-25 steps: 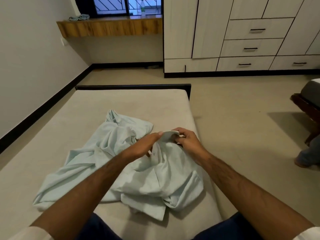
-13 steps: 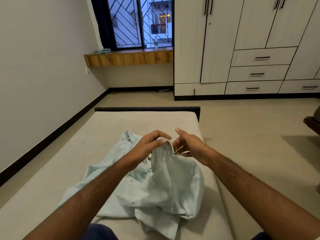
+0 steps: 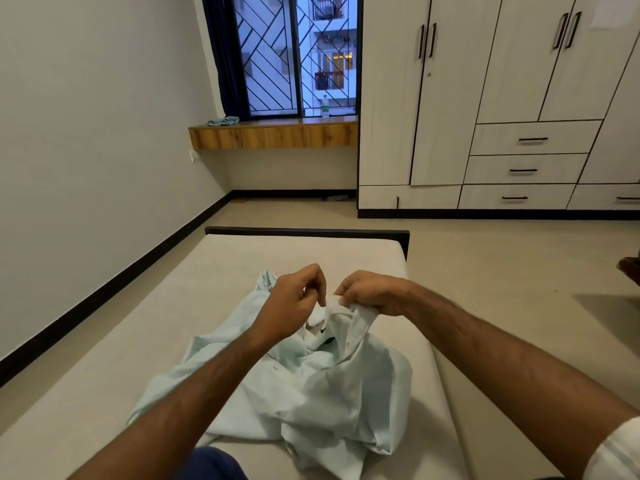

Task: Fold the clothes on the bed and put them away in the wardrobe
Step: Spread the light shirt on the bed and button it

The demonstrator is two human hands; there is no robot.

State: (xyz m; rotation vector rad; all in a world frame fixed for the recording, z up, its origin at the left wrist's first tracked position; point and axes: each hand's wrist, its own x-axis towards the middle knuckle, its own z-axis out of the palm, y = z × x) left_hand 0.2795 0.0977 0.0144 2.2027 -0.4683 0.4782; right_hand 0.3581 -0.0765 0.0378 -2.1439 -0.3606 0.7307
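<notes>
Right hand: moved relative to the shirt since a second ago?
Yes. The right hand now grips the shirt collar in a fist; it only pinched it before. Still over the bed's right side.

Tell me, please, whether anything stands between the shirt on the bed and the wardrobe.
Nothing visible on the bare floor between them. The crumpled pale-blue cotton shirt is unfolded, and the white wooden wardrobe's doors and drawers are all closed, so one must be opened first.

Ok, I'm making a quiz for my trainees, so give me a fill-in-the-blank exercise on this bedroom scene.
1. Both hands, left hand and right hand, pinch the pale ____ shirt.
2. The shirt lies crumpled on the ____.
3. The wardrobe doors are ____.
4. A bottle stands by the ____.

Missing: blue; bed; closed; window
</notes>
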